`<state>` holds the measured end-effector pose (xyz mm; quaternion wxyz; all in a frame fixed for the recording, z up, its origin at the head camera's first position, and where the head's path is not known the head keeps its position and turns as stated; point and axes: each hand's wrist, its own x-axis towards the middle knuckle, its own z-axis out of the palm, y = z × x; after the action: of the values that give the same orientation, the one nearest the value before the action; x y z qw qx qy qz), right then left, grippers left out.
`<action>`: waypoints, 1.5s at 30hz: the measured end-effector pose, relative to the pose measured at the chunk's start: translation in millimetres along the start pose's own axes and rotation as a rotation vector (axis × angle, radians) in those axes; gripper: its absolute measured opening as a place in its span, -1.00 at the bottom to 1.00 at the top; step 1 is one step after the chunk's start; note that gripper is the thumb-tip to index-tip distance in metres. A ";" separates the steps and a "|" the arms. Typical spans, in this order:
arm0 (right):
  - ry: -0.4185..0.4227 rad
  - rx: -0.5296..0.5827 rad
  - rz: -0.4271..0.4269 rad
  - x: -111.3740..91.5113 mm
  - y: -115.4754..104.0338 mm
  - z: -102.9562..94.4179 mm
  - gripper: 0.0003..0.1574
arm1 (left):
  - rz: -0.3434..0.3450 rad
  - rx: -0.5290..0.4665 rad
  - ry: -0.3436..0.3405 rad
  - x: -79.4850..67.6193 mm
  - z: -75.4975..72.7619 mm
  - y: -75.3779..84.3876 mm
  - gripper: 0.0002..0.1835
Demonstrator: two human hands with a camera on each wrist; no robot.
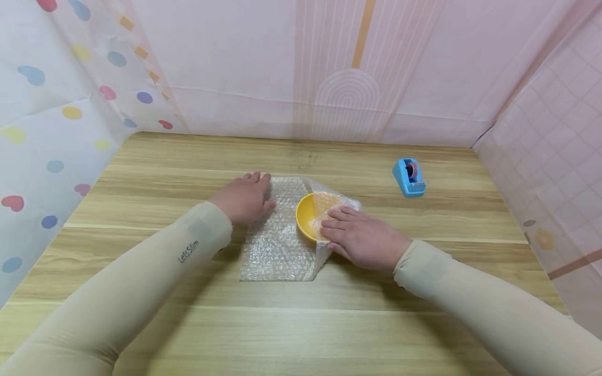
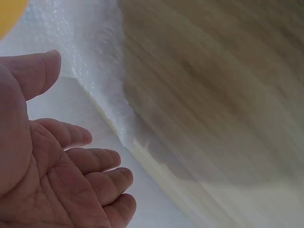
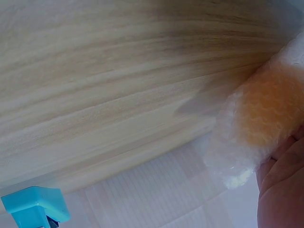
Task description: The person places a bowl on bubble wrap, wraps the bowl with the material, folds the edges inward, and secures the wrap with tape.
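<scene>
A yellow bowl (image 1: 305,215) sits on a sheet of bubble wrap (image 1: 279,250) in the middle of the table. The sheet's right side is folded up over the bowl's right half, whose colour shows through the plastic in the right wrist view. My right hand (image 1: 359,235) presses that flap against the bowl with its fingers laid out flat. At the sheet's left edge is my left hand (image 1: 246,198), fingers extended and thumb apart. In the left wrist view its palm (image 2: 57,185) faces the wrap's edge and holds nothing.
A blue tape dispenser (image 1: 409,178) with a pink roll stands at the back right of the wooden table (image 1: 301,334). Patterned cloth hangings (image 1: 244,68) close off the back and both sides.
</scene>
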<state>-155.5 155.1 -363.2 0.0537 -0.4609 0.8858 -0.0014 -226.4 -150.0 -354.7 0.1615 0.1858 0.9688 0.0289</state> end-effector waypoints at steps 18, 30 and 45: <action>0.019 0.011 -0.010 -0.3 0.2 0.7 -0.41 | -0.042 0.001 -0.062 5.6 2.3 -9.8 -0.14; 0.013 0.021 -0.008 0.9 0.6 -0.4 -0.42 | -0.050 0.013 -0.073 7.9 3.0 -10.0 -0.16; 0.009 0.010 -0.006 3.2 0.4 -0.4 -0.41 | -0.041 0.006 -0.058 11.6 7.4 -12.3 -0.17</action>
<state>-157.6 152.7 -363.1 0.0520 -0.4633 0.8846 -0.0083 -238.6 -157.1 -366.6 0.1895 0.1671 0.9674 0.0175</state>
